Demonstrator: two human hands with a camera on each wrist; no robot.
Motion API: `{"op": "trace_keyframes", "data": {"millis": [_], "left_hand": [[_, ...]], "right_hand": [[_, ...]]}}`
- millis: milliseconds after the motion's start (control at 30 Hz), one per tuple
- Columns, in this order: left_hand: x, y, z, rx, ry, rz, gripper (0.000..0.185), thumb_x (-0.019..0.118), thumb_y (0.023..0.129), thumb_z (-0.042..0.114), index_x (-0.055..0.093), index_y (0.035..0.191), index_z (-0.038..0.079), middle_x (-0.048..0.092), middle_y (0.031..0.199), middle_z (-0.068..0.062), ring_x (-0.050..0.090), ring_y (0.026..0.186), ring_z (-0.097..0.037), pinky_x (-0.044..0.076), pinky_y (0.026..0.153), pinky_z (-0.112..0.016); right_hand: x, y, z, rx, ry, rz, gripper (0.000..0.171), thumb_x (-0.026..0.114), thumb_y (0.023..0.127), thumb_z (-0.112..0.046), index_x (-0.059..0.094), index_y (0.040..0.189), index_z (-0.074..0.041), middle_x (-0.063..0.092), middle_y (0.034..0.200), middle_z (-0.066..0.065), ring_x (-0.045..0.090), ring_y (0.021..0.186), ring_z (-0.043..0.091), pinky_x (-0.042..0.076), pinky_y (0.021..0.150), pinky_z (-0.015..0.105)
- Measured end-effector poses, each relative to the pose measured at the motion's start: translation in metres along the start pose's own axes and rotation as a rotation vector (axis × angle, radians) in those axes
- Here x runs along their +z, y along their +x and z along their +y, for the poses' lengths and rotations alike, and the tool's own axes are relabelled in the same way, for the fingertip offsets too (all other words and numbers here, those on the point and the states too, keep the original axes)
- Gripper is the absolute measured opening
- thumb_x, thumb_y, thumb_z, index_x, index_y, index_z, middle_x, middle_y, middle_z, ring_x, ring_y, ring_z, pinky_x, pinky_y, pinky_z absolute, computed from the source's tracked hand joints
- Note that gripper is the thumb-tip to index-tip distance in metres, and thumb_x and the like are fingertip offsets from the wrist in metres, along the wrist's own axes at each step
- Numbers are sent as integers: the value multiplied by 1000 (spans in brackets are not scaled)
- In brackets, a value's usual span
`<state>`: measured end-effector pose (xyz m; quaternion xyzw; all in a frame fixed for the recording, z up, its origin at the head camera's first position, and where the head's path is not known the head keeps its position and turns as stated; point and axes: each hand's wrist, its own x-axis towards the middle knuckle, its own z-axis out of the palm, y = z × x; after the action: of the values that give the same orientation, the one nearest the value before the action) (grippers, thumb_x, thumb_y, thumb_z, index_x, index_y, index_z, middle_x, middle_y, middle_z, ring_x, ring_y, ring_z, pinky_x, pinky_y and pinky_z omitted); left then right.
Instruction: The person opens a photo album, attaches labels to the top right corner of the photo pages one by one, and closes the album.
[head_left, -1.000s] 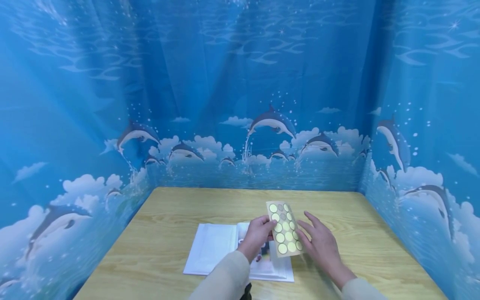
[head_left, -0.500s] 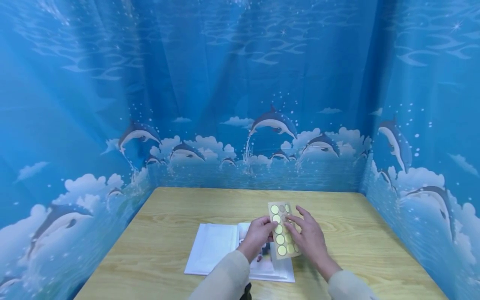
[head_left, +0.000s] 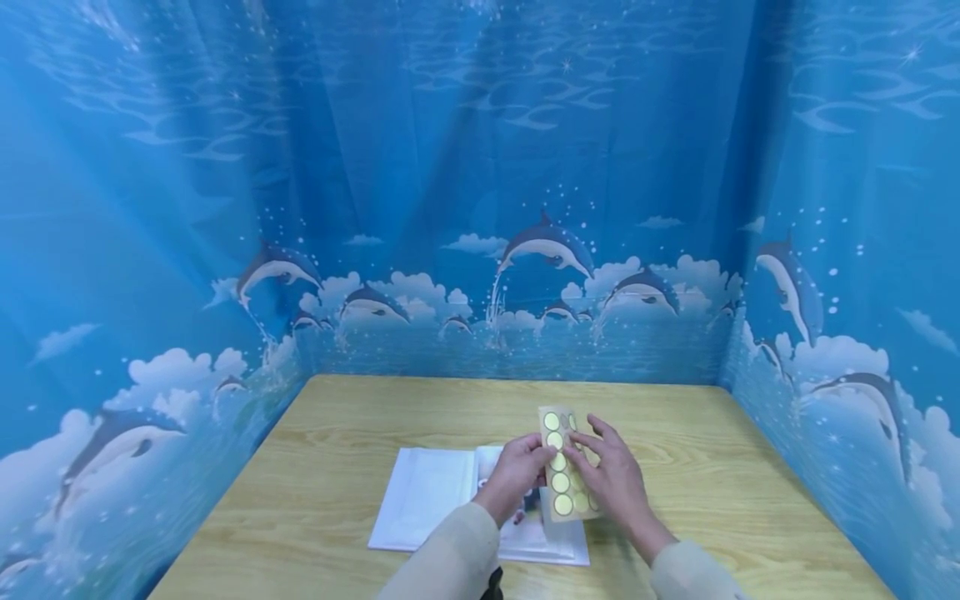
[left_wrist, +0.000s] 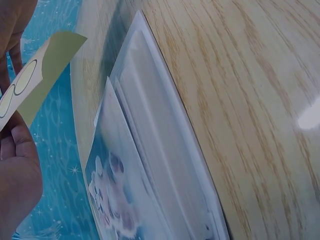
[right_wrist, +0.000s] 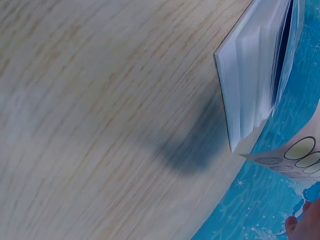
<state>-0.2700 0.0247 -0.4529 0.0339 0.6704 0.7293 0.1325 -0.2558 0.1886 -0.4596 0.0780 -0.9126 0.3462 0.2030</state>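
A tan sticker sheet [head_left: 561, 487] with yellow-green round stickers is held upright above an open book [head_left: 435, 500]. My left hand [head_left: 522, 468] grips the sheet's left edge, thumb in front. My right hand [head_left: 609, 473] lies over the sheet's right side with fingers spread, and its fingertips [head_left: 572, 450] touch the stickers near the middle. In the left wrist view the sheet [left_wrist: 35, 80] stands above the book [left_wrist: 150, 165], with the left hand [left_wrist: 17, 175] at the frame's edge. The right wrist view shows the book's page block [right_wrist: 260, 75] and a corner of the sheet [right_wrist: 295, 157].
The book lies on a light wooden table [head_left: 720, 467] near its front edge. Blue curtains printed with dolphins [head_left: 543, 242] close in the table at the back and on both sides. Bare tabletop stretches behind and to the right of the book.
My right hand has moved left from beside the sheet onto its right half, covering several stickers. The sheet has tilted slightly toward upright in the left hand. The book has not moved.
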Motion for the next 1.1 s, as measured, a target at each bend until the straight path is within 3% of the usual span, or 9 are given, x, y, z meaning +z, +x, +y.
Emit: {"op": "trace_keyframes", "data": {"millis": [300,833,1100], "left_hand": [[-3,-1,-2,17,10,-42,24,56,100,16,66,119,4,73,94,-5,68,82,-18,57,78,-33],[-2,0,0,41,18,-60,23,56,99,14,66,118,4,72,94,-5,68,81,-17,57,77,-32],[-2,-2,0,22,18,-55,21,56,99,13,67,116,5,72,93,-5,67,81,-18,57,77,-33]], "right_hand": [[1,-2,-1,33,56,-14,35,71,92,-32,72,117,-7,44,150,18,42,135,43,35,107,62],[3,-2,-3,62,181,29,26,71,93,-24,74,108,-3,49,146,19,49,130,40,37,108,58],[0,-1,-2,177,254,35,26,66,97,-26,74,104,-3,52,144,16,46,133,41,31,113,57]]}}
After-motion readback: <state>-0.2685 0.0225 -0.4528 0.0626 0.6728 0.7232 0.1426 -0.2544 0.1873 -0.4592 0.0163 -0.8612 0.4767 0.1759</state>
